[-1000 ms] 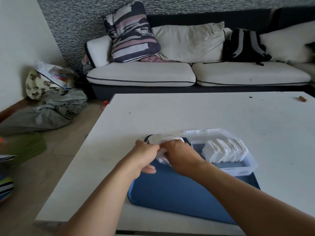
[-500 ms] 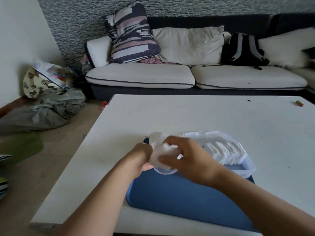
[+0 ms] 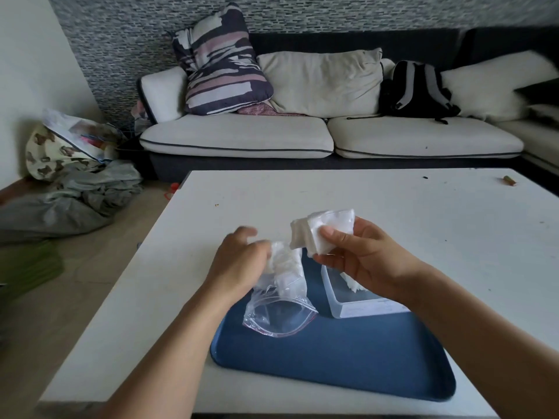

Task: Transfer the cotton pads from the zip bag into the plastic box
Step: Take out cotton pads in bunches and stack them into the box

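My left hand (image 3: 239, 264) grips the upper end of a clear zip bag (image 3: 279, 300), which hangs over the blue tray (image 3: 332, 358) with its red-striped mouth facing me and some white pads still inside. My right hand (image 3: 360, 258) pinches a stack of white cotton pads (image 3: 320, 231) between thumb and fingers, lifted above the clear plastic box (image 3: 357, 306). The box stands on the tray, mostly hidden by my right hand and wrist; a few pads show inside it.
The tray lies on a white table (image 3: 393, 207). A small brown object (image 3: 509, 180) lies near the table's far right edge. A sofa (image 3: 242, 137) with cushions and a backpack (image 3: 417, 89) stands behind. Clothes and bags lie on the floor at left.
My right hand has pulled a stack of pads out of the bag and raised it to the right over the box. My left hand has lifted the bag, whose mouth now hangs toward me.
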Available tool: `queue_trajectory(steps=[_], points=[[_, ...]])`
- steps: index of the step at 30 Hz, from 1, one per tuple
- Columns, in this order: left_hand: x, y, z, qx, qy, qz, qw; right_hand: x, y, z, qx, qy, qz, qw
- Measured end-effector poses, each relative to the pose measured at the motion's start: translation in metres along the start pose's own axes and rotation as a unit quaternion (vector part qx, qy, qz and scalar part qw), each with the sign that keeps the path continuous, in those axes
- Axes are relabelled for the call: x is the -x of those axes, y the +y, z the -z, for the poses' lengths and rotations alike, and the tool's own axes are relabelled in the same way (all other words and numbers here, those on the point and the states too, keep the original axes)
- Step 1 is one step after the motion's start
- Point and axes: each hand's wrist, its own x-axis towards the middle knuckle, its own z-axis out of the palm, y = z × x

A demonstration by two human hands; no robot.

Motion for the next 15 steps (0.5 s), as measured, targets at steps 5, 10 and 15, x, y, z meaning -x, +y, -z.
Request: queue_trajectory(steps=[5, 10, 15], points=[[0.020, 0.019, -0.007, 0.233, -0.062, -0.169, 0.956, 0.000, 0.000, -0.001, 0.023, -0.037, 0.068, 0.997], [0.022, 0.014, -0.008, 0.220, -0.106, -0.246, 0.938, -0.001, 0.003, -0.001, 0.087, -0.061, 0.163, 0.981], [0.021, 0.019, -0.015, 0.289, -0.148, -0.166, 0.931, -0.001, 0.003, -0.001, 0.170, -0.047, 0.222, 0.959]])
